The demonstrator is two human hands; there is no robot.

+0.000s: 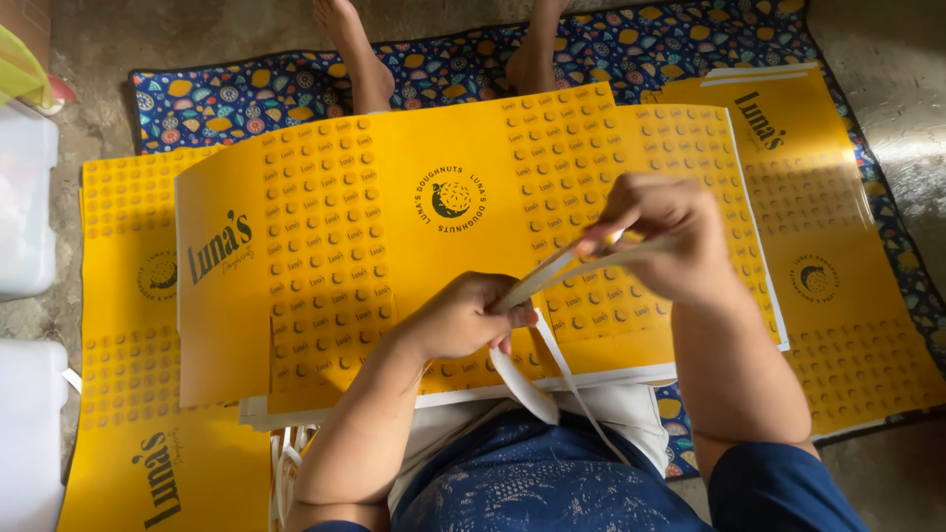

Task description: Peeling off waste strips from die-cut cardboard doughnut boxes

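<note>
Left hand (463,317) and right hand (662,236) each pinched the white strip (562,268), holding it taut above the yellow sheet (394,227).

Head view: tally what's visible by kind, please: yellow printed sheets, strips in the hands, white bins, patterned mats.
Yellow printed sheets: at least 3 separate spreads (top one); stacked layers underneath cannot be counted
Pale strip, held by left hand and right hand: 1
White plastic bins: 2
Patterned mat: 1
Total: 7, at least
</note>
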